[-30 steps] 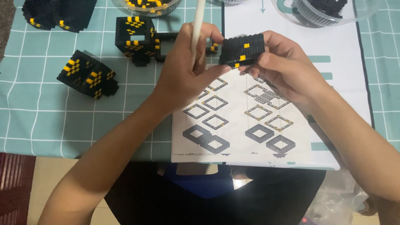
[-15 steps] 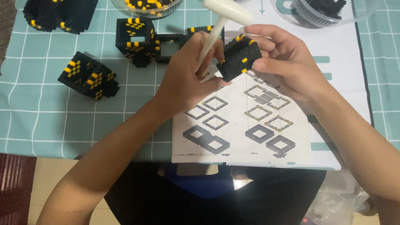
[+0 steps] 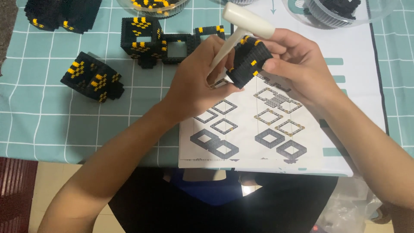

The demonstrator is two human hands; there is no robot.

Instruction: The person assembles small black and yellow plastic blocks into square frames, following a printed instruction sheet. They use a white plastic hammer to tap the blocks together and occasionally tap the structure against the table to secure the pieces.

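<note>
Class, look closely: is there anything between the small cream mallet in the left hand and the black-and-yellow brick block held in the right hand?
Nothing visible. The left hand holds the mallet right beside the brick block in the right hand, above the instruction sheet.

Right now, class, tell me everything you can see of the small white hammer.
The small white hammer looks like cream plastic: a stubby cylindrical head on a slim tapered handle. It stands tilted, head uppermost and leaning right, above the instruction sheet. The left hand grips the handle's lower end. Its head sits just above the black and yellow block piece held by the right hand.
</note>
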